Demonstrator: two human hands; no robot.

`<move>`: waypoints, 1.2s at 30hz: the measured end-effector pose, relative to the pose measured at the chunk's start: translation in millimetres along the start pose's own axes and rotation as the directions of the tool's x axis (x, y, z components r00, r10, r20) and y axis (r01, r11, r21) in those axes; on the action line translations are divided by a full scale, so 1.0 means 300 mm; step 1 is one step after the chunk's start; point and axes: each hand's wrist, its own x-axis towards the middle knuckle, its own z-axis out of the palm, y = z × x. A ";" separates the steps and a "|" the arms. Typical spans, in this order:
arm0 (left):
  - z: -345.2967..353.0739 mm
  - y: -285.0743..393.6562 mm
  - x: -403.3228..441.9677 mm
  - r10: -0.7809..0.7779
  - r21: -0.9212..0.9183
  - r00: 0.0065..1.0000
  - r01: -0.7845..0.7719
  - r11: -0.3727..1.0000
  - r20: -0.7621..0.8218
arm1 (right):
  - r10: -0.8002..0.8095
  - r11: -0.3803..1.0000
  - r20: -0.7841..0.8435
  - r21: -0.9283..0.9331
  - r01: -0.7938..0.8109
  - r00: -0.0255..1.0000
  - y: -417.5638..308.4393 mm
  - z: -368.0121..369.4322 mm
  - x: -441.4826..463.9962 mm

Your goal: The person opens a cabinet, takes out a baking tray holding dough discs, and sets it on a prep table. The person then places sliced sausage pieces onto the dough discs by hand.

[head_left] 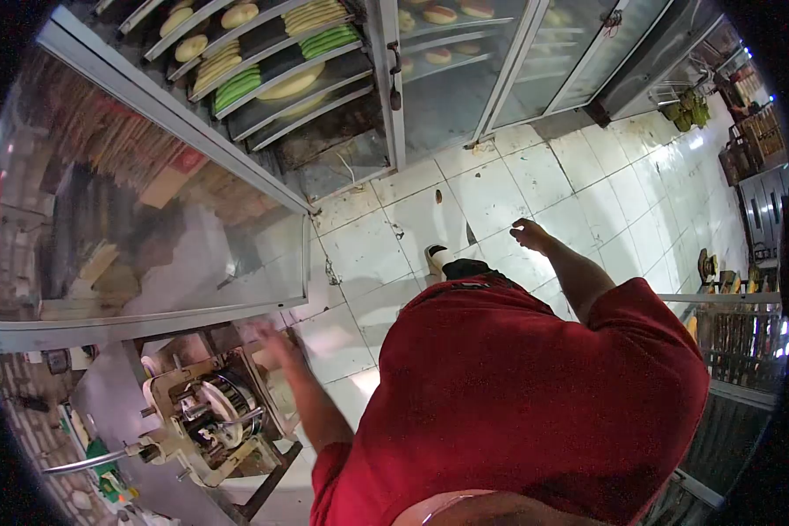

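Observation:
My right hand (pixel 533 235) hangs over the tiled floor with its fingers loosely bent and apart, and nothing shows in it. My left hand (pixel 276 344) is smeared by motion, so its fingers cannot be made out. It is nearest the corner of an open glazed door (pixel 175 324) and a metal machine (pixel 219 412) with a drum and a long handle. Ahead on the left stands a rack behind the open door, its trays (pixel 324 66) bearing pale and green dough pieces.
White floor tiles (pixel 368 250) run ahead and to the right. Closed glazed cabinet doors (pixel 456 96) line the far side, with more pieces on trays behind them. A green bunch (pixel 688 110) and a wooden crate (pixel 763 136) stand at the far right. A glazed case (pixel 728 342) is beside me.

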 end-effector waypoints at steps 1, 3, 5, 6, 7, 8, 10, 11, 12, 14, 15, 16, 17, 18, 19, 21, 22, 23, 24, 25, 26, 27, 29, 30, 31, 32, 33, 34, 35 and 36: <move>-0.053 -0.231 0.031 -0.020 0.287 0.997 -0.001 0.958 0.070 | -0.010 1.000 0.007 -0.011 0.010 1.000 0.005 0.013 0.019; 0.015 -0.353 -0.097 -0.410 0.022 0.906 0.410 0.912 0.104 | -0.013 1.000 0.011 -0.020 0.014 1.000 0.007 0.035 0.021; 0.146 -0.364 -0.191 -0.573 0.069 0.816 0.569 0.819 0.079 | -0.039 0.993 0.049 -0.107 0.044 0.998 -0.028 0.043 -0.009; 0.194 -0.376 -0.198 -0.581 0.139 0.808 0.566 0.812 0.102 | -0.055 0.986 0.070 -0.152 0.065 0.996 -0.054 0.036 -0.019; 0.241 -0.402 -0.186 -0.559 0.208 0.817 0.527 0.824 0.143 | -0.065 0.983 0.075 -0.164 0.077 0.995 -0.074 0.016 -0.026; 0.295 -0.420 -0.143 -0.521 0.274 0.824 0.460 0.845 0.223 | -0.023 0.990 0.065 -0.135 0.031 0.998 -0.087 0.000 -0.046; 0.406 -0.413 -0.045 -0.428 0.374 0.815 0.285 0.883 0.390 | 0.025 0.998 0.063 -0.058 -0.021 0.998 -0.053 -0.005 -0.054; 0.491 -0.350 0.008 -0.379 0.410 0.792 0.180 0.894 0.478 | 0.027 1.000 0.062 -0.011 -0.027 0.998 -0.011 -0.026 -0.045; 0.606 -0.233 0.017 -0.349 0.341 0.824 0.204 0.918 0.446 | 0.057 0.998 0.061 -0.033 -0.055 0.997 0.073 -0.039 -0.007; 0.840 -0.073 0.089 -0.297 0.237 0.859 0.213 0.948 0.417 | 0.179 0.983 0.092 -0.049 -0.175 0.979 0.111 -0.079 0.019; 0.945 -0.029 0.149 -0.273 0.203 0.865 0.204 0.958 0.420 | 0.087 0.953 0.241 0.262 -0.151 0.967 0.280 -0.102 0.107; 1.053 0.031 0.206 -0.260 0.143 0.865 0.219 0.965 0.430 | 0.188 0.962 0.183 0.164 -0.219 0.965 0.317 -0.113 0.147; 1.151 0.080 0.266 -0.243 0.080 0.865 0.231 0.970 0.440 | 0.217 0.944 0.242 0.196 -0.266 0.946 0.285 -0.142 0.141; 1.251 0.111 0.330 -0.248 0.014 0.867 0.268 0.963 0.433 | 0.100 0.863 0.365 0.431 -0.263 0.926 0.498 -0.178 0.272; 1.350 0.142 0.397 -0.245 -0.060 0.870 0.298 0.953 0.427 | -0.019 0.714 0.477 0.622 -0.321 0.879 0.700 -0.212 0.398; 1.525 0.214 0.509 -0.237 -0.073 0.895 0.283 0.956 0.378 | 0.037 0.686 0.524 0.606 -0.403 0.851 0.470 -0.243 0.351; 1.590 0.220 0.540 -0.265 -0.030 0.895 0.295 0.955 0.358 | 0.068 0.692 0.526 0.588 -0.420 0.848 0.410 -0.275 0.353; 1.637 0.196 0.569 -0.262 -0.072 0.909 0.300 0.951 0.325 | 0.094 0.704 0.522 0.567 -0.428 0.847 0.377 -0.312 0.363; 1.690 0.176 0.609 -0.307 -0.160 0.919 0.352 0.922 0.249 | 0.052 0.615 0.553 0.638 -0.463 0.831 0.620 -0.367 0.505; 1.744 0.149 0.665 -0.354 -0.247 0.917 0.392 0.886 0.184 | 0.163 0.794 0.364 0.504 -0.341 0.917 0.465 -0.369 0.418; 1.783 0.103 0.709 -0.413 -0.329 0.902 0.431 0.840 0.129 | 0.265 0.911 0.155 0.282 -0.300 0.952 0.349 -0.379 0.343; 1.807 0.040 0.767 -0.423 -0.348 0.898 0.437 0.829 0.118 | 0.207 0.912 0.204 0.313 -0.264 0.957 0.339 -0.431 0.316; 1.832 -0.120 0.898 -0.138 -0.576 0.856 0.446 0.685 0.499 | 0.165 0.911 0.252 0.331 -0.245 0.953 0.312 -0.524 0.242; 1.845 -0.186 0.928 0.056 -0.662 0.785 0.479 0.577 0.617 | 0.209 0.920 0.238 0.283 -0.273 0.949 0.283 -0.550 0.210; 1.872 -0.185 0.933 0.049 -0.669 0.792 0.480 0.567 0.609 | 0.248 0.924 0.217 0.239 -0.298 0.944 0.271 -0.569 0.200; 1.913 -0.185 0.925 -0.072 -0.690 0.864 0.445 0.570 0.498 | 0.284 0.926 0.197 0.196 -0.322 0.938 0.261 -0.589 0.184; 1.952 -0.157 0.911 -0.188 -0.709 0.910 0.406 0.577 0.369 | 0.305 0.929 0.182 0.160 -0.334 0.935 0.249 -0.599 0.178; 1.970 -0.145 0.911 -0.243 -0.721 0.924 0.383 0.577 0.296 | 0.323 0.929 0.170 0.130 -0.346 0.931 0.248 -0.610 0.180; 1.987 -0.129 0.909 -0.296 -0.730 0.929 0.359 0.581 0.221 | 0.335 0.930 0.162 0.102 -0.354 0.928 0.247 -0.615 0.183; 1.994 -0.132 0.912 -0.269 -0.743 0.940 0.332 0.581 0.209 | 0.344 0.930 0.155 0.076 -0.359 0.926 0.245 -0.626 0.187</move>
